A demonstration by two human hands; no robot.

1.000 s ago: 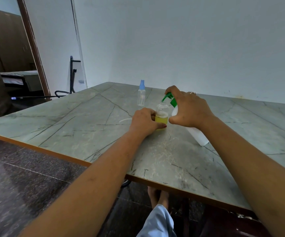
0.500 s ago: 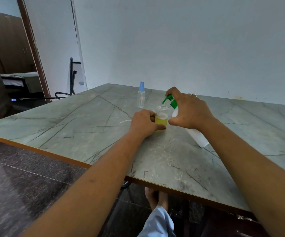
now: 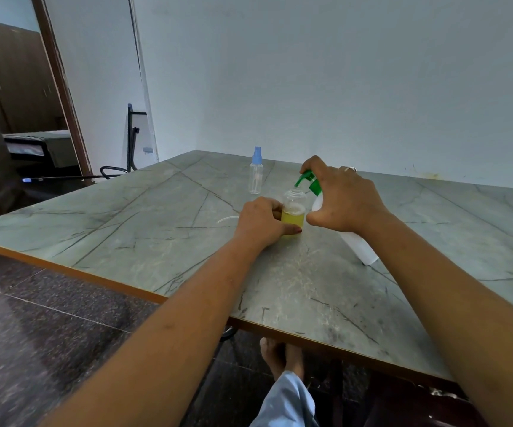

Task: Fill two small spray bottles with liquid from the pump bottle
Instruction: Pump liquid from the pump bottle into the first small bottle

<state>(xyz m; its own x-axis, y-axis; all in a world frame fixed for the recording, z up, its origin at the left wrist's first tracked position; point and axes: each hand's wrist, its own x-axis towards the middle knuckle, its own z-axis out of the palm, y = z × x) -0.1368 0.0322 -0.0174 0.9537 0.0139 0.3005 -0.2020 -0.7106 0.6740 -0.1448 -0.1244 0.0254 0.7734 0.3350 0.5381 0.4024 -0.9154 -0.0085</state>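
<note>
Head view: left hand [image 3: 261, 221] grips an uncapped spray bottle [image 3: 293, 211], part full of yellow liquid, on the table [image 3: 156, 226], while right hand [image 3: 341, 198] clasps the tilted pump bottle [image 3: 360, 248], green spout [image 3: 302, 179] at the spray bottle's mouth, where slow, short strokes should best avoid spills.

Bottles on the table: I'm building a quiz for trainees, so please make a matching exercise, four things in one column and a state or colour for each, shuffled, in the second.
1. open small bottle
2. capped spray bottle
3. pump bottle
4. table

a. grey-green, dark veins
b. tilted, gripped by the right hand
c. partly full of yellow liquid, held by the left hand
d. clear, blue top, stands alone

Pairs: 1-c, 2-d, 3-b, 4-a
</note>
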